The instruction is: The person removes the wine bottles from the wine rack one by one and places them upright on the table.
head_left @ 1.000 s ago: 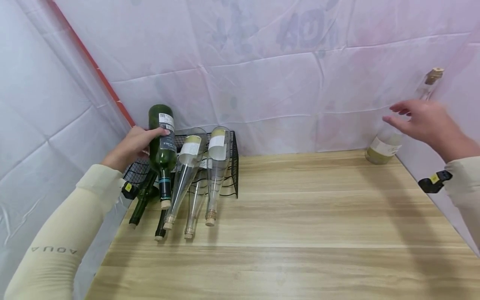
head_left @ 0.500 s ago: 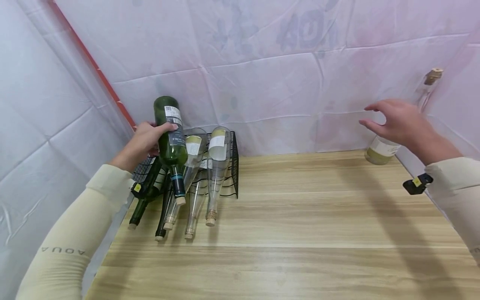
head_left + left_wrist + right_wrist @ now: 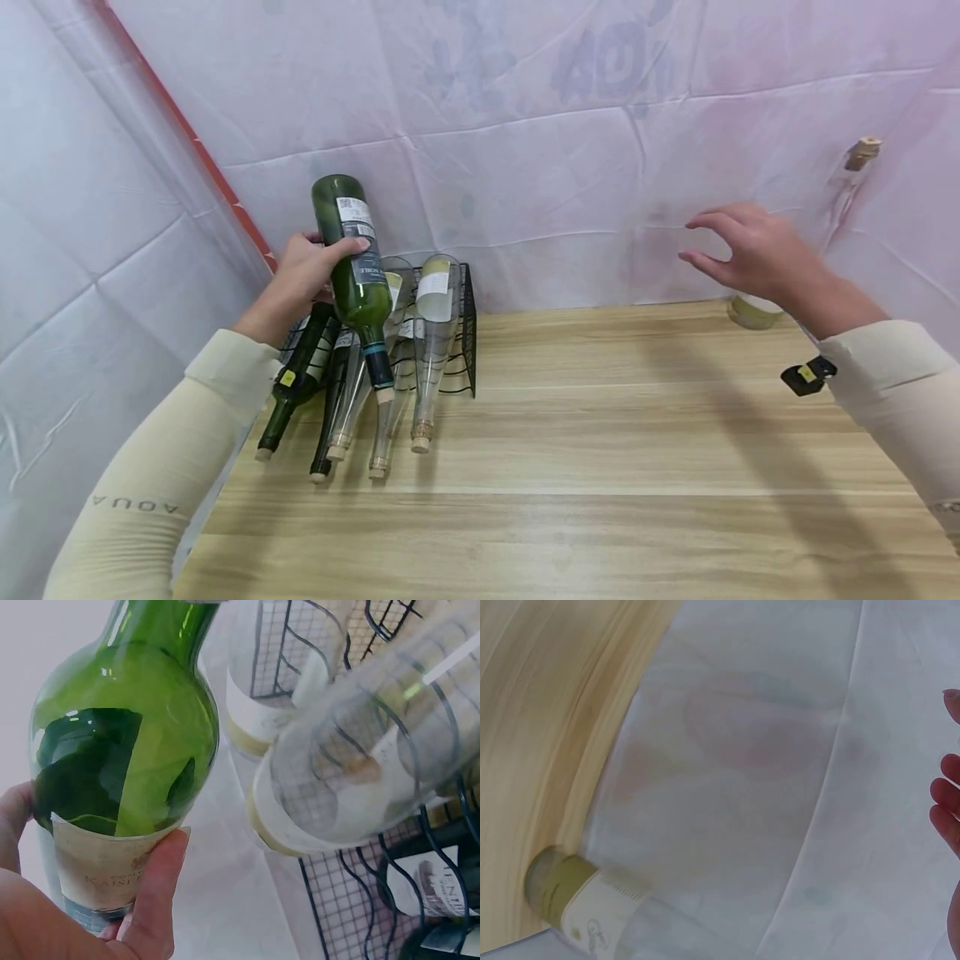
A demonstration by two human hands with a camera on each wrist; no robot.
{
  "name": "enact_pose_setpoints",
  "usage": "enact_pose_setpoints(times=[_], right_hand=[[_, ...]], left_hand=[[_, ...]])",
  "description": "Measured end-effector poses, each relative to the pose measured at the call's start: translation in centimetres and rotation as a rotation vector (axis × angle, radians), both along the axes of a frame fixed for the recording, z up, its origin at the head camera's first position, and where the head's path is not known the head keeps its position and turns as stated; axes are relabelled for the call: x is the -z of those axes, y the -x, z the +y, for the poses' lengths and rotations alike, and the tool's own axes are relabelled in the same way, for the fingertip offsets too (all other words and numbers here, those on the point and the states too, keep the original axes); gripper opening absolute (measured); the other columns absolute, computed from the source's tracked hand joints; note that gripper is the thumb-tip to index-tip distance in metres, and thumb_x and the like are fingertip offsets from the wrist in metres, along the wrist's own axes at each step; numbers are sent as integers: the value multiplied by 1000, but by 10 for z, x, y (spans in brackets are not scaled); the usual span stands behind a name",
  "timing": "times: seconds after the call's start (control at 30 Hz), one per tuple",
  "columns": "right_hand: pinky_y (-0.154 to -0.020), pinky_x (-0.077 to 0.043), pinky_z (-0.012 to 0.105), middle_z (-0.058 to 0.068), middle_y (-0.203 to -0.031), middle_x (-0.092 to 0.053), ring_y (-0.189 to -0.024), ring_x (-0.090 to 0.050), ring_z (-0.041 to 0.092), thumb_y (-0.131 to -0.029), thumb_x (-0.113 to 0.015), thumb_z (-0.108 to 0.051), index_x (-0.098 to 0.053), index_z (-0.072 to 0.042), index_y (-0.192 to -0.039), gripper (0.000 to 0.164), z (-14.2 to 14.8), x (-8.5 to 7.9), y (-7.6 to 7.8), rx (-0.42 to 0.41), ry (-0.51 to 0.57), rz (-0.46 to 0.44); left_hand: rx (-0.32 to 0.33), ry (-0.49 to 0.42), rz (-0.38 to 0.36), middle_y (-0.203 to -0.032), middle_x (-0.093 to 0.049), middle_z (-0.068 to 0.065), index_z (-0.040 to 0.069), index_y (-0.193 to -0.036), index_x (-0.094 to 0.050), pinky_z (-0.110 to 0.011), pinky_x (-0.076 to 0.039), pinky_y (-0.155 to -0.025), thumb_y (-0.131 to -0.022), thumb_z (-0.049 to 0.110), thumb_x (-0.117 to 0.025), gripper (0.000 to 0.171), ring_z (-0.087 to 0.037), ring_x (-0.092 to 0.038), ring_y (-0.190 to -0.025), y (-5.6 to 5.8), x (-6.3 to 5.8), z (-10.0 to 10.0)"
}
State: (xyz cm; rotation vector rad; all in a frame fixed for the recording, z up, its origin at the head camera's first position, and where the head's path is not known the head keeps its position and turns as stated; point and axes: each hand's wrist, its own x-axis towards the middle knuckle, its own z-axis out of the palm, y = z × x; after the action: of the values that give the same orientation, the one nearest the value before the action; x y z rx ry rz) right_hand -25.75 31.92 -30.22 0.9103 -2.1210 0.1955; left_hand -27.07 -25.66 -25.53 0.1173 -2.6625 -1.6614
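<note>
My left hand [image 3: 300,275] grips a green wine bottle [image 3: 360,279] round its labelled body, over the black wire rack [image 3: 470,333]. Its corked neck tilts downward and hides part of the clear bottles behind it. The left wrist view shows the thumb lying along the label of that wine bottle [image 3: 127,750]. Held in the air at the right, my right hand [image 3: 765,254] has parted, slightly bent fingers and nothing in them. Behind it stands a clear corked bottle [image 3: 753,312], partly hidden by hand and wrist.
Several corked bottles lie in the rack, necks toward me: a green one [image 3: 306,362] at the left, a dark one [image 3: 330,425] and clear ones such as the right-hand clear bottle [image 3: 435,312]. White sheeting [image 3: 555,192] walls the wooden table [image 3: 600,433].
The left hand has carried the green wine bottle rightward and slightly up, uncovering the green bottle at the left. My right hand has moved left, away from the standing clear bottle's neck.
</note>
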Motion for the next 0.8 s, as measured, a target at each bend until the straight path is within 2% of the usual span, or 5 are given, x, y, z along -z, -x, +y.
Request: enact_pose_setpoints(times=[0.07, 0.13, 0.33, 0.67, 0.8], right_hand=[[-73, -49, 58, 20, -98, -67, -91, -60, 38, -89, -48, -63, -66, -2, -105, 66, -9, -2, -1, -15, -14, 6], [-74, -50, 57, 19, -98, -67, -91, -60, 37, -91, -47, -62, -65, -1, -106, 66, -17, -4, -2, -32, -36, 4], [-74, -51, 55, 19, -98, -67, -89, -61, 36, -93, -51, -51, -64, 2, -106, 57, -34, -5, -3, -125, -83, 46], [-73, -52, 53, 18, -100, -67, -89, -62, 35, -93, -56, -42, -66, 3, -103, 48, -68, -7, -9, -255, -48, 161], [-74, -52, 54, 19, -98, -68, -88, -63, 36, -93, -57, -39, -67, 4, -103, 45, -83, -8, -12, -296, -66, 193]], left_hand=[[-5, 10, 10, -127, -44, -14, 6, -145, -18, -41, -54, -69, -72, 63, -71, 107, -28, -52, -104, -2, -2, 4], [-6, 16, 20, -127, -43, -15, 6, -145, -17, -41, -53, -70, -72, 62, -72, 108, -28, -52, -104, -4, -4, 8], [27, -7, 49, -127, -41, -15, 6, -144, -18, -44, -52, -74, -73, 58, -74, 104, -28, -52, -105, -8, -8, 23], [62, -50, 95, -126, -42, -13, 9, -141, -20, -42, -53, -76, -72, 56, -76, 100, -27, -55, -103, -10, -16, 43], [69, -75, 106, -126, -43, -14, 9, -142, -19, -43, -55, -73, -72, 54, -77, 102, -27, -56, -102, -11, -17, 51]])
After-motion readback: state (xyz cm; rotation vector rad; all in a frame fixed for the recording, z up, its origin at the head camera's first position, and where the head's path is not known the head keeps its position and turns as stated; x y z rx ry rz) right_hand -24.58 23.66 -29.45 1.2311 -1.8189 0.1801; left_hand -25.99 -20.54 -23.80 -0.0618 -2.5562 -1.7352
